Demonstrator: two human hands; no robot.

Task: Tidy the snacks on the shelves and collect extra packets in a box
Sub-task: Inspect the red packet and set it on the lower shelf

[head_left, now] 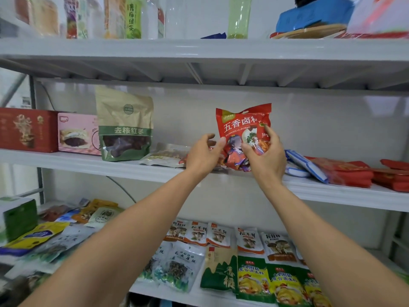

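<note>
Right hand [264, 151] pinches the red packet [241, 127], propped upright on the middle shelf [66, 159]. Left hand [203, 154] cups its left edge, though I can't tell if it's gripping. Released carelessly, that puffy bag could topple forward off the lip.

Printed on the red seasoning packet [241, 127]: "五香卤", then "WUXIANGLULIAOBAO" beneath. On the kraft pouch [124, 107]: "去核红枣". Down the green bottle [133, 18]: "青梅绿茶". On the mushroom sachets [195, 233]: "松茸鲜".
</note>
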